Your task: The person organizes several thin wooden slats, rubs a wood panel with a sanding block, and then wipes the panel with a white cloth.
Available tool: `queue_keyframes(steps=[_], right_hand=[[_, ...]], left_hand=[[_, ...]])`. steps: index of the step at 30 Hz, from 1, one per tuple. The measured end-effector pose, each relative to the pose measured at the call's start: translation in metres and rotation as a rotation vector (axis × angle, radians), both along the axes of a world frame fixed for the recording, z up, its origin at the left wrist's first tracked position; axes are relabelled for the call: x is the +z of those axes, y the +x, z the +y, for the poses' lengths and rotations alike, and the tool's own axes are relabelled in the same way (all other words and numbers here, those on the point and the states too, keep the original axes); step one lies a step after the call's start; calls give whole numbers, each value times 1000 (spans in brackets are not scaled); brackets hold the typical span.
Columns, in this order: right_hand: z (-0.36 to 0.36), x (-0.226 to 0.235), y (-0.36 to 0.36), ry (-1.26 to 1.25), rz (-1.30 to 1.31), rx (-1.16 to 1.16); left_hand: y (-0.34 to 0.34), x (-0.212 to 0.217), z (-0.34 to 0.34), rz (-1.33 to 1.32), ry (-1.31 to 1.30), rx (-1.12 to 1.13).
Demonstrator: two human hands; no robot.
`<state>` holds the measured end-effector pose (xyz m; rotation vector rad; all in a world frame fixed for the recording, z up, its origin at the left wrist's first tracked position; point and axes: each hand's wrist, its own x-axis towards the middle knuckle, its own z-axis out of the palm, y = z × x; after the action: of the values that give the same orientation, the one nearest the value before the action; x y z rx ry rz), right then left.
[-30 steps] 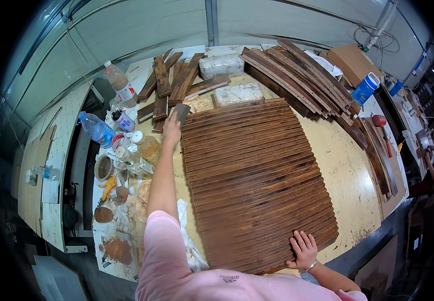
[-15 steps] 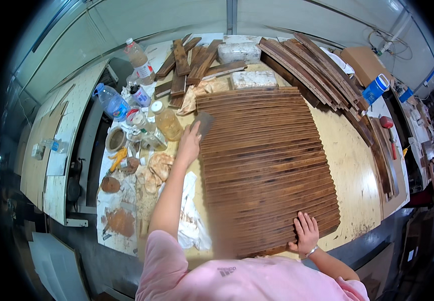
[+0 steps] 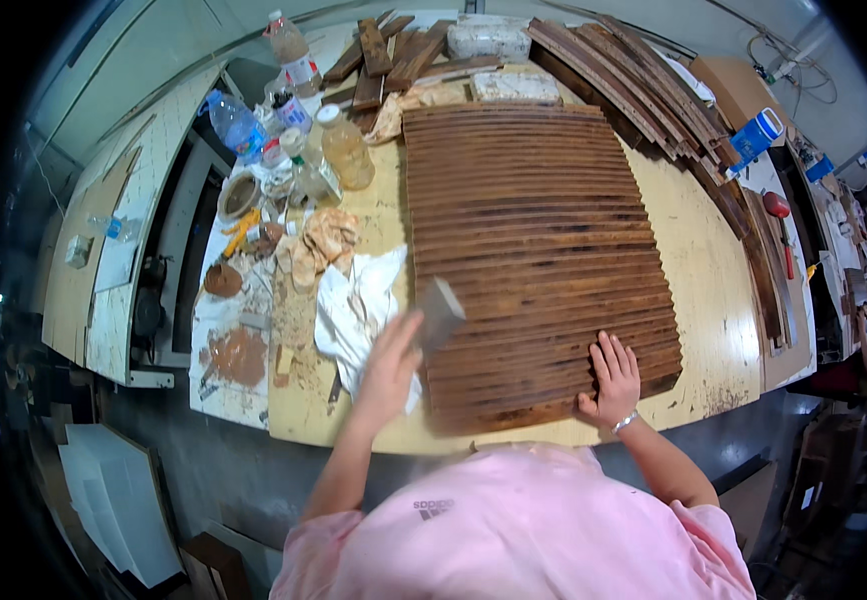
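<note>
**Both arms reach forward, hands low**

The left hand [image 3: 388, 365] stretches ahead on a nearly straight bare forearm, its fingers [image 3: 408, 330] curled in a grip and blurred. The right hand [image 3: 611, 378] lies flat, palm down, fingers [image 3: 615, 352] spread and pointing away from the body, a thin band at the wrist. The right elbow bends outward. Pink short sleeves cover both upper arms.
</note>
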<state>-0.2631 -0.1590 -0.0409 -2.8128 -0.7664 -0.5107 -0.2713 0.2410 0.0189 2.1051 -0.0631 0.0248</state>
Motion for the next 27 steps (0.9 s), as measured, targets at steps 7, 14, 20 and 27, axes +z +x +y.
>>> queue_keyframes(steps=[7,14,20,27], right_hand=[[0,0,0,-20,-42,2],[4,-1,-1,-1,-37,8],[-1,3,-4,16,8,-3],[-9,11,-6,99,122,-14]], left_hand=[[-32,-13,-13,1,97,23],[-139,-18,-20,98,33,7],[-142,-3,-8,318,-325,62],[-24,37,-92,-86,-50,-61]])
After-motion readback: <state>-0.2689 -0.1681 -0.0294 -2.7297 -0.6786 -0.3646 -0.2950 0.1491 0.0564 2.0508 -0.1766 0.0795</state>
